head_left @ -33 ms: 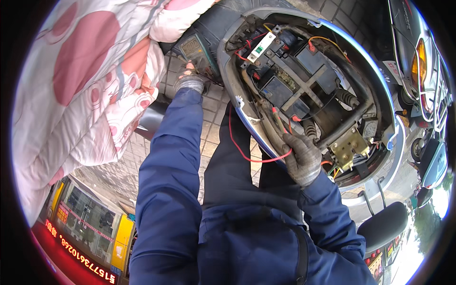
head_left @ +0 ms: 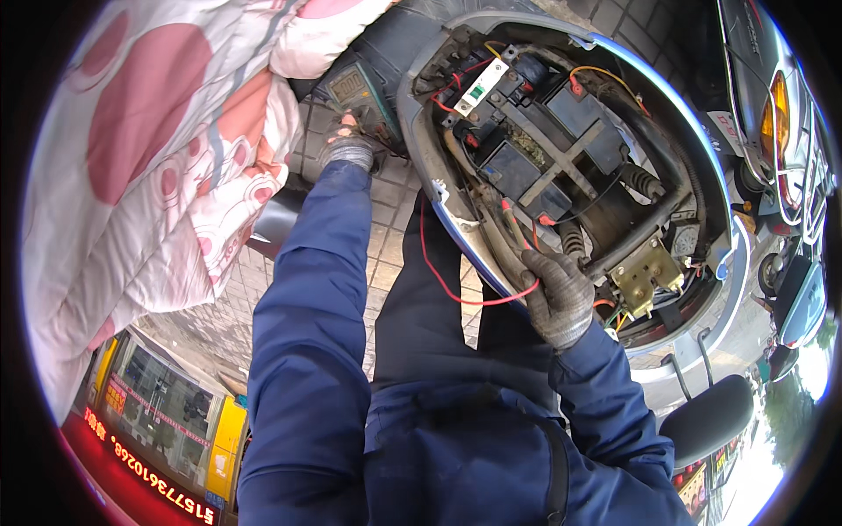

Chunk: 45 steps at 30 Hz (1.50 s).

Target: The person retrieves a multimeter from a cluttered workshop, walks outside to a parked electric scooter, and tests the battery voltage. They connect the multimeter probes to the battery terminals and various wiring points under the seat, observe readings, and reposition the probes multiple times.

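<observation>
Right hand (head_left: pixel 560 296) holds a red lead (head_left: pixel 481 302) over the scooter shell (head_left: pixel 410 110), likely steadying it; left hand (head_left: pixel 346 147), grip unclear, nears a meter (head_left: pixel 349 85) left of the shell.

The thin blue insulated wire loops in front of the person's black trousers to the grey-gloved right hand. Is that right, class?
Not quite: the colour is wrong. The head view shows a thin red insulated wire, looping in front of the person's black trousers to the grey-gloved right hand.
</observation>
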{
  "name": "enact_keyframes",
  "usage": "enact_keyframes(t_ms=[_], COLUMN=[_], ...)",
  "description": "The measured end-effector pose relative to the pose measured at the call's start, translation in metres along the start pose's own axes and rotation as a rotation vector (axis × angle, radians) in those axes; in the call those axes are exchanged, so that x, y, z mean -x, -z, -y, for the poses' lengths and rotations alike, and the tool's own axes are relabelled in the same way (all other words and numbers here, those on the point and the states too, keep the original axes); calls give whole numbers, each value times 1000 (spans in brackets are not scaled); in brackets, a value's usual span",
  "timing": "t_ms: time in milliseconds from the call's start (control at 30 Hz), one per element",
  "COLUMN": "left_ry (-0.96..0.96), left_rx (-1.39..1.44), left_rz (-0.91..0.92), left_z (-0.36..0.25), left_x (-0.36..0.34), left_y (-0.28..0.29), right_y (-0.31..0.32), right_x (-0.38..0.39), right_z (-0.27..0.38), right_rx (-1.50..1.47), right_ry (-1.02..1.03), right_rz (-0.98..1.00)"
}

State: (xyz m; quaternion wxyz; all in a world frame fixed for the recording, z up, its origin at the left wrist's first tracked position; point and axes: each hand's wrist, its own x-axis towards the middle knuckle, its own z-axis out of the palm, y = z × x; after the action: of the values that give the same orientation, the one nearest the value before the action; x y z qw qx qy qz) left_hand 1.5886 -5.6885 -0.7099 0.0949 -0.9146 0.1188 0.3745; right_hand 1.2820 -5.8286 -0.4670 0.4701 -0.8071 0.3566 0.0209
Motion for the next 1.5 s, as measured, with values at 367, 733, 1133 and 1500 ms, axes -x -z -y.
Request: enact_keyframes(t_ms=[367,733,1133,1500], left_ry=[-114,-339,-701,-725], left_rx=[-168,14,955,1110], left_rz=[12,-127,-614,-118], left_z=[4,17,-2,-74], left_x=[-37,-51,133,179], left_y=[-34,-39,68,78], right_y=[-5,-5,-5,-6], right_x=[4,0,-5,-4], right_z=[-13,-12,-12,-13], right_rx=[-28,-40,-1,26], right_ry=[-53,-64,-20,-34], right_rz=[-45,-37,-16,4])
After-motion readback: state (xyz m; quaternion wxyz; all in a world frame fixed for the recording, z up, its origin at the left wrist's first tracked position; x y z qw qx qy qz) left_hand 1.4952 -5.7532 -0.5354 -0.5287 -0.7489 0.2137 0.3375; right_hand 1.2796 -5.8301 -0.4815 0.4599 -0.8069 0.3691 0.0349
